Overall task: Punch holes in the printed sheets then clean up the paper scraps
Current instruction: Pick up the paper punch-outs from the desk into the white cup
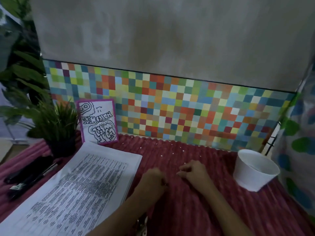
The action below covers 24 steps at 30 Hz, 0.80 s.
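Observation:
A thick stack of printed sheets (81, 186) lies at the left on the ribbed red cloth (196, 210). A black hole punch (29, 174) rests left of the stack. Tiny white paper scraps (161, 155) dot the cloth beyond my hands. My left hand (154, 178) is curled into a loose fist just right of the stack's edge. My right hand (192, 171) rests beside it, fingertips pinched down on the cloth; whether a scrap is between them is too small to tell. A white paper cup (254, 171) stands tilted to the right of my right hand.
A black potted green plant (59, 128) and a purple-framed drawing card (98, 121) stand at the back left against a wall of coloured tiles (170, 113). A patterned plastic sheet (298, 133) hangs at the right edge.

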### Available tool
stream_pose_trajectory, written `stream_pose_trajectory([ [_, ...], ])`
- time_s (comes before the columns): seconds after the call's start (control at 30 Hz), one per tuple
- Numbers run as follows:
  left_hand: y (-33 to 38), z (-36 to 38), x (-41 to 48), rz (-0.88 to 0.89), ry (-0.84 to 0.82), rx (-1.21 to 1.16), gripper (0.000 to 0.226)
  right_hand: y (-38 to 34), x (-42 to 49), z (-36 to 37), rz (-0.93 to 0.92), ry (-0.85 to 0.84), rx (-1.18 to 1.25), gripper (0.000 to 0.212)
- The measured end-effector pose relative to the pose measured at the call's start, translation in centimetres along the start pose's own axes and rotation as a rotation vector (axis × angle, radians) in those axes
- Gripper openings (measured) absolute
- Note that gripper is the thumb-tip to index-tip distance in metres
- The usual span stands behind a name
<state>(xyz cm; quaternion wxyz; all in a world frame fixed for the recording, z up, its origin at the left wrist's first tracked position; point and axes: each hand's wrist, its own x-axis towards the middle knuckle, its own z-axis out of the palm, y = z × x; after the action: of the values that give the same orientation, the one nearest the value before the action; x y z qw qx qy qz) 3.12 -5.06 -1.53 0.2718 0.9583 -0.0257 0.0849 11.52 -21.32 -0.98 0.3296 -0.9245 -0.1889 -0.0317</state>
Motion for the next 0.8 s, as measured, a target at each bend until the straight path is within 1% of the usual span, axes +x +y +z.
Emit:
stream_pose_trajectory([
  [0.13, -0.5, 1.0, 0.2, -0.055, 0.062, 0.011, 0.016, 0.6, 0.4, 1.1, -0.006, 0.072, -0.025, 0.004],
  [0.2, -0.6, 1.3, 0.5, -0.065, 0.074, 0.023, 0.021, 1.1, 0.5, 1.5, -0.028, 0.112, 0.005, 0.011],
  [0.27, -0.5, 1.4, 0.6, -0.05, 0.069, 0.059, 0.025, 1.5, 0.6, 1.5, 0.021, 0.182, 0.144, 0.019],
  [0.37, -0.6, 1.6, 1.0, -0.042, 0.047, 0.057, 0.026, 2.4, 0.7, 1.3, 0.17, 0.325, 0.433, 0.025],
  [0.43, -0.6, 1.2, 1.1, -0.057, 0.019, 0.078, 0.026, 2.8, 0.8, 1.2, 0.203, 0.371, 0.492, 0.025],
  [0.5, -0.7, 0.8, 1.5, -0.039, -0.018, 0.025, 0.024, 2.8, 0.8, 1.2, 0.177, 0.335, 0.456, 0.022],
  [0.53, -0.8, 0.6, 2.0, -0.034, -0.018, 0.008, 0.023, 2.8, 0.8, 1.4, 0.159, 0.3, 0.397, 0.016],
  [0.57, -0.9, 0.4, 2.6, -0.048, -0.002, 0.012, 0.022, 2.7, 0.9, 1.5, 0.134, 0.267, 0.314, 0.009],
  [0.63, -0.6, 0.2, 4.2, -0.081, 0.082, -0.042, 0.024, 2.8, 0.9, 1.8, 0.097, 0.216, 0.145, 0.005],
  [0.67, -0.1, 0.0, 5.1, -0.056, 0.126, -0.1, 0.031, 2.9, 0.9, 2.0, 0.084, 0.203, 0.078, 0.007],
  [0.73, 1.4, 0.2, 7.0, -0.004, 0.125, -0.179, 0.041, 2.7, 0.8, 2.2, 0.061, 0.188, -0.024, 0.018],
  [0.77, 2.3, 0.4, 7.8, -0.003, 0.103, -0.199, 0.04, 2.6, 0.7, 2.1, 0.057, 0.197, -0.036, 0.023],
  [0.8, 3.1, 1.0, 8.6, -0.01, 0.086, -0.22, 0.036, 2.7, 0.8, 2.0, 0.064, 0.208, 0.016, 0.029],
])
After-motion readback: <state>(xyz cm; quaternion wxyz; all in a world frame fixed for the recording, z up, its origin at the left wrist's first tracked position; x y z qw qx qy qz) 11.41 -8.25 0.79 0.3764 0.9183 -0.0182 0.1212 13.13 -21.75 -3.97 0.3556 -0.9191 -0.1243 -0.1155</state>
